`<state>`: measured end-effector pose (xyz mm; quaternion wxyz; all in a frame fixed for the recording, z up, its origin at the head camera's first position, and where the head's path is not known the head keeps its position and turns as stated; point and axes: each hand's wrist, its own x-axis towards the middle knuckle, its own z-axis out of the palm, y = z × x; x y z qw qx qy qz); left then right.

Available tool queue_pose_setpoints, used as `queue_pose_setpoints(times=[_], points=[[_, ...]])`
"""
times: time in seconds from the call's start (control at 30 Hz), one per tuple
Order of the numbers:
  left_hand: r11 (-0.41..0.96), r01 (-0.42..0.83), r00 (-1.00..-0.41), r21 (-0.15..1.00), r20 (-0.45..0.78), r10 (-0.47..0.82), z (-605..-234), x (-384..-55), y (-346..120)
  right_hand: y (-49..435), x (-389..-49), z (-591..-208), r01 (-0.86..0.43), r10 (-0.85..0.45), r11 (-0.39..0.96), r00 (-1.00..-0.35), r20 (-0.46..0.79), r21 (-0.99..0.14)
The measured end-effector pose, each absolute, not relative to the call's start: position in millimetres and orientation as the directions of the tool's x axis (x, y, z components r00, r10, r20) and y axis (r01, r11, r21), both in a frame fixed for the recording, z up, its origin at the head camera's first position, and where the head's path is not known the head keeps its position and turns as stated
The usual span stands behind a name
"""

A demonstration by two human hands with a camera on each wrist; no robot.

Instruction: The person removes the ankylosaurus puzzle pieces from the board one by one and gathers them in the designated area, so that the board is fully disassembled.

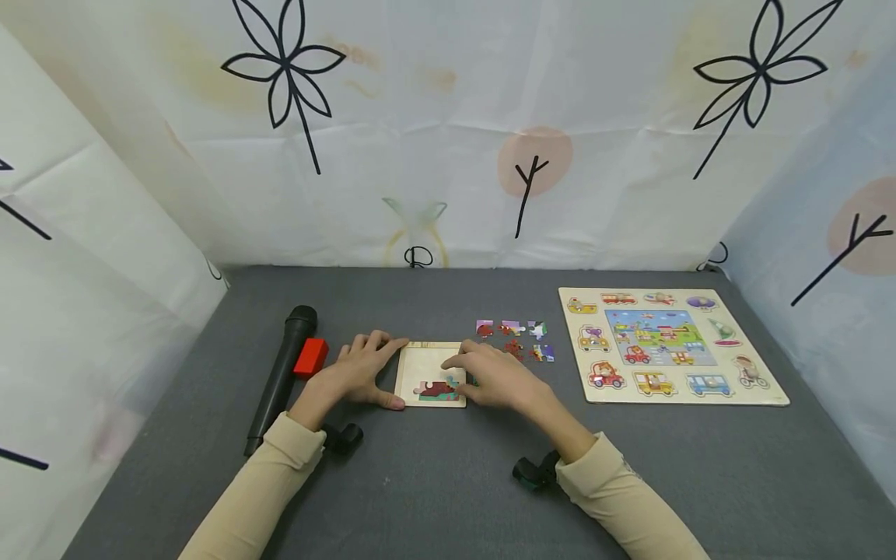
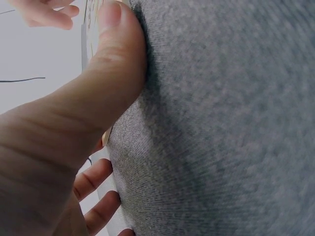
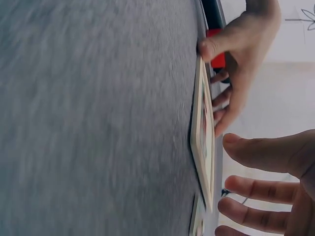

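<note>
A small square wooden puzzle tray (image 1: 428, 356) lies on the grey table. Joined jigsaw pieces (image 1: 438, 390), dark red and teal, sit along its near side. My left hand (image 1: 360, 369) rests at the tray's left side, thumb by the near corner and index finger by the far one, fingers spread. Over the tray's right part is my right hand (image 1: 500, 377); in the right wrist view its thumb (image 3: 261, 151) stands apart from the fingers with nothing between them. Loose jigsaw pieces (image 1: 512, 328) lie in a small group beyond the right hand.
A black microphone (image 1: 280, 377) lies left of the left hand, beside a red block (image 1: 311, 358). At the right lies a large wooden vehicle puzzle board (image 1: 574, 373). Patterned white cloth (image 1: 420, 93) stands behind the table and at both sides.
</note>
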<state>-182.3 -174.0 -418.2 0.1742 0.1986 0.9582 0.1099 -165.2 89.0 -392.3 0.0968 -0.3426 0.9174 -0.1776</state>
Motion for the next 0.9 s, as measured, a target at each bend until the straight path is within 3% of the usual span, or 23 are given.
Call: queue_pose_setpoints(times=[0.57,0.9], points=[[0.898,0.335,-0.864,0.285,-0.288,0.414,-418,-182,-174,60,-161,-398,-0.661,-0.725,0.66,-0.684,-0.075,-0.357],[0.896,0.348,-0.862,0.275,-0.28,0.421,-419,-182,-175,59,-162,-407,-0.657,-0.716,0.68,-0.691,-0.1,-0.327]])
